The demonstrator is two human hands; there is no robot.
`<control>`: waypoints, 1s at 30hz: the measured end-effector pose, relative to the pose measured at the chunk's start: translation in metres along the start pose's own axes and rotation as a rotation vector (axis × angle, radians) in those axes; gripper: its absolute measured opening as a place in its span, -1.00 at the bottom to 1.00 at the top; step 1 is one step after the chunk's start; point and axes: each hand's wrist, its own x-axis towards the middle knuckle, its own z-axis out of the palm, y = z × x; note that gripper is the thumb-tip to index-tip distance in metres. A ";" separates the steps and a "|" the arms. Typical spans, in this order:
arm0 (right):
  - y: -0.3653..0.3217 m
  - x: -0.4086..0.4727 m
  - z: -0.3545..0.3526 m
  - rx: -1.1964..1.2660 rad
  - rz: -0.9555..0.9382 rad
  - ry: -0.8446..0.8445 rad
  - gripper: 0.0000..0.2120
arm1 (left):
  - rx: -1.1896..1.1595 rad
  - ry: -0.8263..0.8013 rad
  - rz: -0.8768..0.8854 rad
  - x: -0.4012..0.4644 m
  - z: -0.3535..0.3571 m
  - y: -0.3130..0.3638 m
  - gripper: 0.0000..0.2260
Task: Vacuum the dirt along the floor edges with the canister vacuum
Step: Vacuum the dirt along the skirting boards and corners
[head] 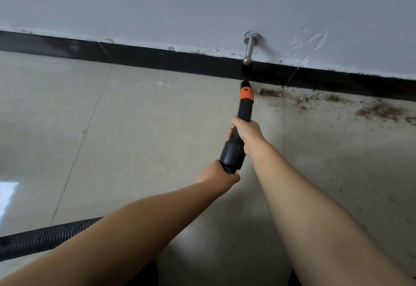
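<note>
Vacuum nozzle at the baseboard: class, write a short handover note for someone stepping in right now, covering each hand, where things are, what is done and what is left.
Right hand grips the black vacuum nozzle mid-tube; left hand holds the ribbed hose end just behind it.
The nozzle's brush tip, beyond the orange collar, sits at the black baseboard, below the metal door stop.
The hose trails off to the lower left; the canister is out of view.
Done: floor edge left of the nozzle looks free of dirt.
Left: brown dirt lies along the edge to the right of the tip, in several patches.
</note>
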 end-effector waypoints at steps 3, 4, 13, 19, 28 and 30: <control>0.007 -0.008 -0.015 0.007 0.015 0.025 -0.89 | 0.021 -0.019 0.002 -0.007 0.012 -0.002 -0.78; 0.010 -0.010 -0.020 0.015 0.020 0.032 -0.89 | 0.037 -0.026 0.003 -0.009 0.016 -0.002 -0.77; 0.007 -0.016 -0.084 0.089 0.033 0.167 -0.90 | 0.113 -0.102 0.062 -0.019 0.055 0.022 -0.73; 0.001 -0.010 -0.096 0.101 0.048 0.143 -0.90 | 0.108 -0.100 0.085 -0.018 0.064 0.033 -0.74; 0.028 -0.023 -0.046 0.027 0.016 0.011 -0.89 | 0.136 -0.032 0.015 -0.027 0.041 -0.009 -0.75; 0.037 -0.028 -0.044 0.041 0.011 0.034 -0.90 | 0.165 -0.048 -0.002 -0.030 0.038 -0.017 -0.75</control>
